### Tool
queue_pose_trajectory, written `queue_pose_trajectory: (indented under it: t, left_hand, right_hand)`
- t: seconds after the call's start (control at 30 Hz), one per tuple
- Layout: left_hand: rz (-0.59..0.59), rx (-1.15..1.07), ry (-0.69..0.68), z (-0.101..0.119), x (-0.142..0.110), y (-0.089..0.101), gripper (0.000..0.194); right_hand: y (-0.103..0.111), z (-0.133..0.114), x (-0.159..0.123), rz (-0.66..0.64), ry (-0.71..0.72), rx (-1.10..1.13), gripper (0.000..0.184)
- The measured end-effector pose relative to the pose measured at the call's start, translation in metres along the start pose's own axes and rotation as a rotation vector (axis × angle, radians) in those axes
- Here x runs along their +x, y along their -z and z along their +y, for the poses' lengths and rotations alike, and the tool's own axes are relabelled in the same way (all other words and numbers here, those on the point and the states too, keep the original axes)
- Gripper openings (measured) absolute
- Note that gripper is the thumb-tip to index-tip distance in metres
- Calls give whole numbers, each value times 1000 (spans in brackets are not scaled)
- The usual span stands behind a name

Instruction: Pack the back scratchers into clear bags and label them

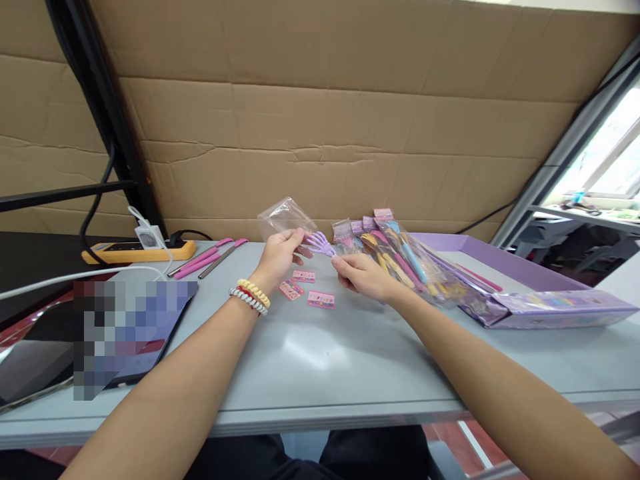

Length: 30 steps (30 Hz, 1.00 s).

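A purple hand-shaped back scratcher [321, 245] is held up over the table between my hands. My right hand [361, 272] grips it just below its small palm; most of its handle is hidden. My left hand [284, 252] is closed at the tips of the scratcher's small fingers. Directly behind my left hand is a clear plastic bag [287, 217]; whether that hand touches it I cannot tell. Below my hands lie three pink printed cards, among them a front card [321, 300]. Several packaged back scratchers [400, 253] are piled just right of my right hand.
At the right stands an open purple box [530, 270]. Pink-and-metal scratchers [213, 259] lie at the back left, beside a yellow power strip [145, 251] with a white charger and cable. A dark tablet-like device [173, 333] rests at front left. Cardboard [325, 120] walls the back.
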<state>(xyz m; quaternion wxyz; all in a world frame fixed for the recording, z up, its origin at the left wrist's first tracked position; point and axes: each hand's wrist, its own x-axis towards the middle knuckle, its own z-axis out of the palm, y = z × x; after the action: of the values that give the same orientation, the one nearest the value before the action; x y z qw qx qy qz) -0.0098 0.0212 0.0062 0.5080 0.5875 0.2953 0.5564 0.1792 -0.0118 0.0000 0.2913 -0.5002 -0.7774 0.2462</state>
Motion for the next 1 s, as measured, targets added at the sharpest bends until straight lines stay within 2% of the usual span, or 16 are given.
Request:
queue_pose_trajectory:
  t: [0.17,0.33,0.57,1.0]
  left_hand:
    - [148,-50,-3,0,3,1,30]
    - [168,-62,8,-1,4,1,29]
    - [62,-64,-13,1,1,3,40]
    - [-260,-49,70,-5,-3,-1,42]
  right_hand:
    - [0,0,0,52,64,-138,55]
    - [-1,2,1,66,99,-159,54]
    - [0,2,0,80,48,-110,56]
    - [0,4,1,53,89,-81,57]
